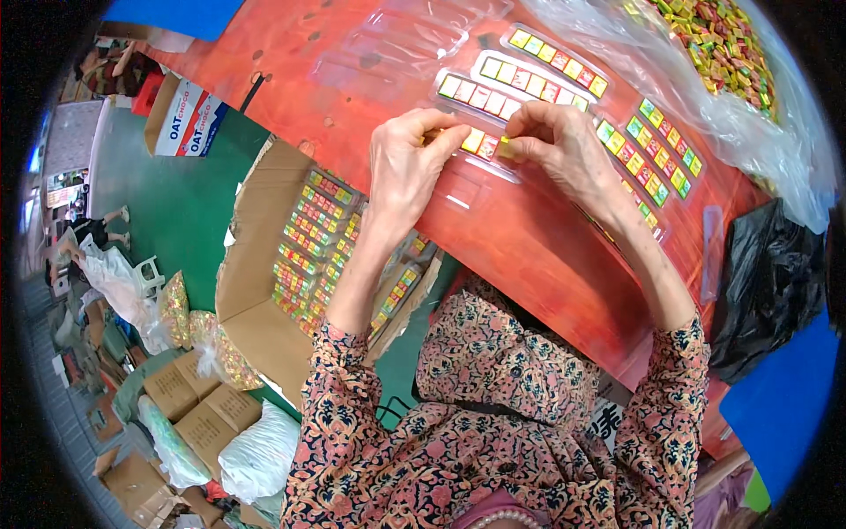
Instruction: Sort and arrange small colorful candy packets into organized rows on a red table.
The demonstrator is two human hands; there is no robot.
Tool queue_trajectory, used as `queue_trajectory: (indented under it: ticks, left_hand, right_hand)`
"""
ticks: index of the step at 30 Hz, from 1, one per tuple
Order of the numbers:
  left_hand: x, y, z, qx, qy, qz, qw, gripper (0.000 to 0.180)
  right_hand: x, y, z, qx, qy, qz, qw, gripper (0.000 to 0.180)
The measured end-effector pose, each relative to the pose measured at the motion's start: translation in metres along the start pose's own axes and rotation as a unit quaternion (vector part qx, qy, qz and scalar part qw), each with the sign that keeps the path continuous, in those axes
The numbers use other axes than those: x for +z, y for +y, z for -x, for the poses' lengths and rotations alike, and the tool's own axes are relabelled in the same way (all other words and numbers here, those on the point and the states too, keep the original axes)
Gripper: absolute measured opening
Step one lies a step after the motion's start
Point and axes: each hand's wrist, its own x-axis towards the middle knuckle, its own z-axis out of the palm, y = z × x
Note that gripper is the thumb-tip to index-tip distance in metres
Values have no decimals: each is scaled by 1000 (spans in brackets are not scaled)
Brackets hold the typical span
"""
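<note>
My right hand [564, 145] pinches a small yellow block [505, 149] between thumb and fingertips, at the right end of a narrow clear plastic tray [492, 169] on the red table. Small yellow, white and red blocks [476, 141] lie in a row there, between my two hands. At the row's left end my left hand [407, 167] is closed, thumb against fingers; what they hold is mostly hidden. Just beyond lie filled trays of coloured blocks [533, 82], and more filled trays [633, 162] are right of my right hand, partly behind its forearm.
Clear plastic trays [397, 40] lie at the table's far left. A clear bag of loose blocks [723, 53] fills the far right, above a black plastic bag [762, 282]. Left of the table stands an open cardboard box [256, 291] of filled trays. Cartons [203, 414] and sacks sit beyond.
</note>
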Motion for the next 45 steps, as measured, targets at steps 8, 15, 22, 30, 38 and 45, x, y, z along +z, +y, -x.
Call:
queue_trajectory:
  ticks: [8,15,22,30,38,45]
  left_hand:
    - [-13,-14,-8,-298,-126,603,729,41]
    - [-12,11,5,-347,-72,598,719,40]
    - [12,13,5,-298,-173,558,755,21]
    - [-4,9,4,-300,-144,543,771,14]
    - [-8,16,8,-312,-78,561,763,24]
    - [-6,-6,13,-307,-75,561,765,17]
  right_hand:
    - [3,5,2,-32,41,36,998,7]
    - [-5,13,3,57,74,-236,967,11]
    - [-8,-10,11,-34,55,-62,996,12]
    - [-151,29,-77,-279,430,348,785,17]
    - [-249,109,-133,-93,262,532,800,37]
    - [-320,191,-140,-312,224,610,693,36]
